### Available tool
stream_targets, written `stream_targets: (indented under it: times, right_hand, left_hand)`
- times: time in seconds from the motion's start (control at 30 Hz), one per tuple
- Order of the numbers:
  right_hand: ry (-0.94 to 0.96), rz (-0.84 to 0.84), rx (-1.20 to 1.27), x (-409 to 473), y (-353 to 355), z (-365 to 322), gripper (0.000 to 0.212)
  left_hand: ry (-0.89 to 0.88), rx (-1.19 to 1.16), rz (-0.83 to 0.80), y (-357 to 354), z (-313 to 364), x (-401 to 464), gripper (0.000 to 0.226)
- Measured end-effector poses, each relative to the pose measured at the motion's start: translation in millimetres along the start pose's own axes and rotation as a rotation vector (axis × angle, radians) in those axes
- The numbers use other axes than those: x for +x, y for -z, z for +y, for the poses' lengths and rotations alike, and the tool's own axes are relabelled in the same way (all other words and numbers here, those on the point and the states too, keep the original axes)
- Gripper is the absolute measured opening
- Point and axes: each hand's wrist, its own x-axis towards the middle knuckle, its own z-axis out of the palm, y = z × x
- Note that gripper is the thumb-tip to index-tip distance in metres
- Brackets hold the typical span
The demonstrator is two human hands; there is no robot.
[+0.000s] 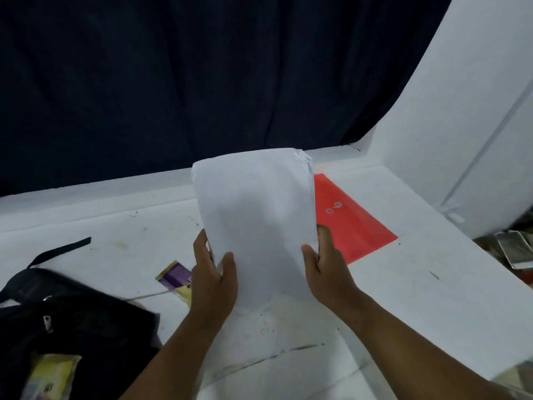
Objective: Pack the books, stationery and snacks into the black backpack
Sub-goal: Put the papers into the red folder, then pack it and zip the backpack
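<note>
A thick stack of white paper sheets (pixel 255 220) stands upright on its lower edge in the middle of the white table. My left hand (pixel 213 275) grips its left side and my right hand (pixel 323 264) grips its right side, thumbs on the front sheet. The black backpack (pixel 78 321) lies open at the lower left, its strap reaching up and left. A yellow packet (pixel 50 376) shows inside it. A purple and yellow snack packet (pixel 176 280) lies on the table between the backpack and my left hand. A red plastic envelope folder (pixel 352 226) lies flat behind the stack to the right.
The white table (pixel 403 284) ends at a dark blue curtain (pixel 202 82) along the back. A white wall panel (pixel 461 125) rises at the right. Shiny metal items (pixel 516 249) sit past the table's right edge.
</note>
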Motion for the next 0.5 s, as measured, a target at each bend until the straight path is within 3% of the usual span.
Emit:
stream_targets:
  times: [0.3, 0.5]
  right_hand:
    - [-0.207, 0.041, 0.178, -1, 43, 34, 0.03]
    - [-0.372, -0.127, 0.353, 32, 98, 96, 0.033]
  left_hand:
    - [0.059, -0.053, -0.23, -34, 13, 8, 0.067]
    - [0.155, -0.031, -0.29, -98, 32, 18, 0.068]
